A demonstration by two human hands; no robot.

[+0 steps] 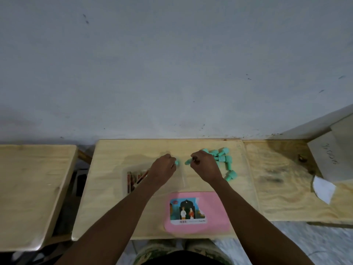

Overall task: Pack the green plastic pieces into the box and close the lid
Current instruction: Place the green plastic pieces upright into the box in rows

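A clear plastic box [131, 180] sits open on the middle wooden table, with reddish sticks lying in its left part. Its pink lid [215, 213] with a picture label lies flat in front of it. My left hand [164, 167] is over the box's far edge, fingers closed on a green plastic piece [177, 162]. My right hand [205, 165] is just to the right of it, pinching another green piece [188, 162]. Several more green pieces [222, 158] lie in a loose pile to the right of my right hand.
A second wooden table [28, 188] stands to the left across a gap. To the right another table top [282, 178] carries a cardboard box [330, 153] and a white paper scrap [323, 189]. A grey wall rises right behind the tables.
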